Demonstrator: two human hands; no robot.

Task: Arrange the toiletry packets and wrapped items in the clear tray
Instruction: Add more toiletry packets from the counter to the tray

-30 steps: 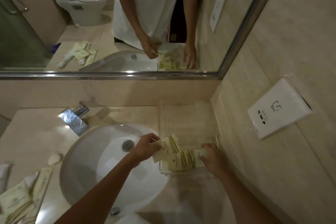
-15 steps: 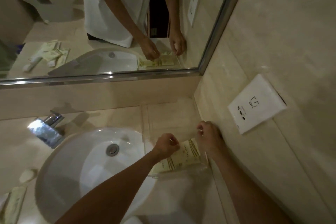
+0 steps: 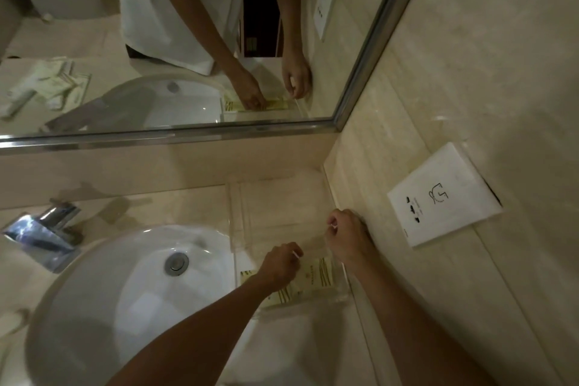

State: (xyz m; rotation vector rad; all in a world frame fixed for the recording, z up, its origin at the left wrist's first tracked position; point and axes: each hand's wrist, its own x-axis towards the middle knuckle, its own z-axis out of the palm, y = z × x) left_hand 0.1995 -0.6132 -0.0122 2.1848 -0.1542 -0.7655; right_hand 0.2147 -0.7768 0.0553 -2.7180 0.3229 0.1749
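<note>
left hand point(image 3: 280, 263) curled, pressing packets point(image 3: 319, 276) flat in tray point(image 3: 250, 213); right hand point(image 3: 346, 236) curled, grip unclear. far end bare; task maybe half done.

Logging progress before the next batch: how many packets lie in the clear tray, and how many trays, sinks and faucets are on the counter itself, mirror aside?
Packets in the clear tray: 2, a striped packet and another packet partly under the left hand
Trays: 1
Sink: 1
Faucet: 1
Total: 5
</note>
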